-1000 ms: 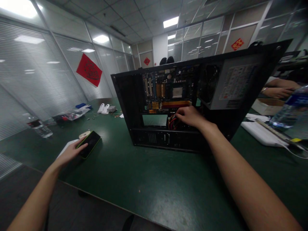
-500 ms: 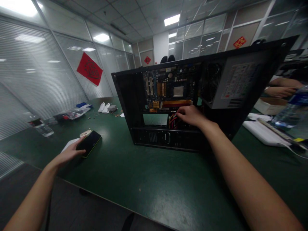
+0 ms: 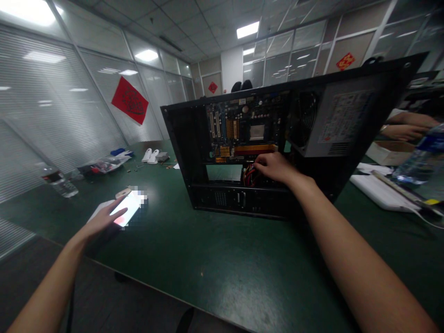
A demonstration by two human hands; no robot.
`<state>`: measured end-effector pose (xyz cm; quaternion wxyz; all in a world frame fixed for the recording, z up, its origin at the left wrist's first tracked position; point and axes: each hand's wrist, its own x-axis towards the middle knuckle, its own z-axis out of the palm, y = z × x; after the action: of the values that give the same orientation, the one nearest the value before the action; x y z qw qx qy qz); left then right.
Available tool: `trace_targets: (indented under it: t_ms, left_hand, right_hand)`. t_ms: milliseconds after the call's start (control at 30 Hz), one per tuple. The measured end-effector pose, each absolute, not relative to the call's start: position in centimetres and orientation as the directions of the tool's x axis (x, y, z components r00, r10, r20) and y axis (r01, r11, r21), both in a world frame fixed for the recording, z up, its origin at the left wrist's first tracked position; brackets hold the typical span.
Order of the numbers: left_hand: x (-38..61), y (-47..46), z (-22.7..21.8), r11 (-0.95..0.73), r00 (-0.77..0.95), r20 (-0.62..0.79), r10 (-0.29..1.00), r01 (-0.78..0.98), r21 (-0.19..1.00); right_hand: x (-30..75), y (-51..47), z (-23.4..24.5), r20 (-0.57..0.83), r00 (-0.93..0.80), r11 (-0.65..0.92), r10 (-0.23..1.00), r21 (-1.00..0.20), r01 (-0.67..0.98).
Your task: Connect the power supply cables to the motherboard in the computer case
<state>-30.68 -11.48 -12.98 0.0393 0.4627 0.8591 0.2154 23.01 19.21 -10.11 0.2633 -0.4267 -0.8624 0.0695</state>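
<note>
Inside the open computer case (image 3: 215,203) | right hand (image 3: 274,167) is curled over red cables (image 3: 248,175) (grip cannot be told) | left hand (image 3: 100,221) is laid flat, fingers apart, on lit phone (image 3: 130,208), near left | cable work judged under way; both hands called for next

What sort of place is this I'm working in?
Probably an office meeting room used as a PC repair bench: glass partition walls with blinds, a long green table, and an open computer case showing its motherboard.
</note>
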Motion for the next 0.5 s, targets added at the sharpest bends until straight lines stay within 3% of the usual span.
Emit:
trace_targets:
  t_ms: [67,233,367,500]
  left_hand:
    - [-30.7,-11.4,-13.3,0.480,-0.578,0.100,0.810,0.751,0.453]
    - [-29.7,-11.0,-14.3,0.497,-0.716,0.180,0.675,0.621,0.606]
    - [-29.4,-10.6,-15.4,0.367,-0.781,0.253,0.571,0.518,0.773]
    - [-29.7,-10.4,-16.2,0.299,-0.827,0.225,0.515,0.419,0.857]
  right_hand:
    - [23.0,19.3,-10.2,0.400,-0.501,0.632,0.768,-0.345,0.694]
    - [23.1,19.5,-10.4,0.405,-0.502,0.635,0.764,-0.337,0.695]
    - [23.1,19.5,-10.5,0.405,-0.500,0.632,0.765,-0.330,0.701]
    - [23.1,19.6,-10.6,0.410,-0.500,0.635,0.763,-0.325,0.701]
